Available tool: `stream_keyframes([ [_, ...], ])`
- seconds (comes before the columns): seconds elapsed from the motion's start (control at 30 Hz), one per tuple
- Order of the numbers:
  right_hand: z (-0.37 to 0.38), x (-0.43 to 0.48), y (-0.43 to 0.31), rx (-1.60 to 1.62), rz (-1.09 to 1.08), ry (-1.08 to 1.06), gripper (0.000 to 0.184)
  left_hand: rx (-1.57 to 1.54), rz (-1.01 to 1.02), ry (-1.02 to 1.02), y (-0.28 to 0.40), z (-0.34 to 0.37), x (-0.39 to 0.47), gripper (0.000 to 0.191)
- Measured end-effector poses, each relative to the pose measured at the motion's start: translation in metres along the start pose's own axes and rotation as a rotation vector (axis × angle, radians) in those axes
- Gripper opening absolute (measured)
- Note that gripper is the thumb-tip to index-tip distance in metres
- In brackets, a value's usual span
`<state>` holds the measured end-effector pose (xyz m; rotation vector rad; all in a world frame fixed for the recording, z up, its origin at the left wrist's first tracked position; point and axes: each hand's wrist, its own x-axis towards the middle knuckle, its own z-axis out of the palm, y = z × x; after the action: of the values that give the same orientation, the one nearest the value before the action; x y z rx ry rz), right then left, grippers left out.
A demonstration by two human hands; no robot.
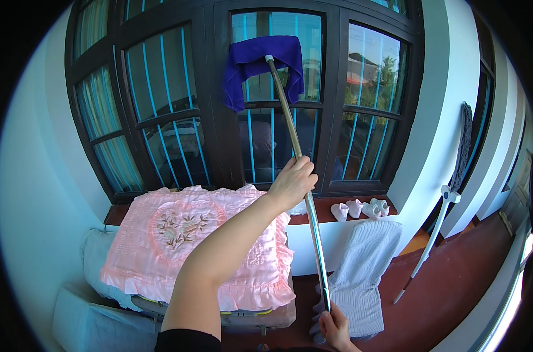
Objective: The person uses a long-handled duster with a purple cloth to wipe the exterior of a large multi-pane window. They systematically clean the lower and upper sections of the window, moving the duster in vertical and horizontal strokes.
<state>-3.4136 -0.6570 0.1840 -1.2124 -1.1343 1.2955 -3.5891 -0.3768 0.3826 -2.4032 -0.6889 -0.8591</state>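
Note:
My left hand grips the middle of a shiny metal pole. Lower down, my right hand is closed around the same pole near its bottom end. A purple cloth drapes over the head at the pole's top, its two sides hanging down. Cloth and head are against the upper pane of a dark-framed window, and the cloth's left side overlaps the frame. The head under the cloth is hidden. Light blue vertical bars show at the panes.
A pink ruffled, embroidered cover lies over a case below the window. Small baby shoes stand on the red sill. A padded chair is at right. A mop leans on the wall; white wrapped bundles sit at left.

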Motion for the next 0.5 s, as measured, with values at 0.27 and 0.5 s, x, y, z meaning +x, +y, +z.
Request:
stream_keyframes([
  [0.27, -0.027, -0.046, 0.05, 0.15, 0.046, 0.011, 0.021, -0.113, -0.046, -0.091, 0.047, 0.03, -0.039, 0.01],
  [0.5, -0.039, -0.09, 0.036, -0.106, 0.218, 0.065, 0.019, -0.128, -0.03, -0.166, 0.081, 0.044, -0.061, 0.009],
])
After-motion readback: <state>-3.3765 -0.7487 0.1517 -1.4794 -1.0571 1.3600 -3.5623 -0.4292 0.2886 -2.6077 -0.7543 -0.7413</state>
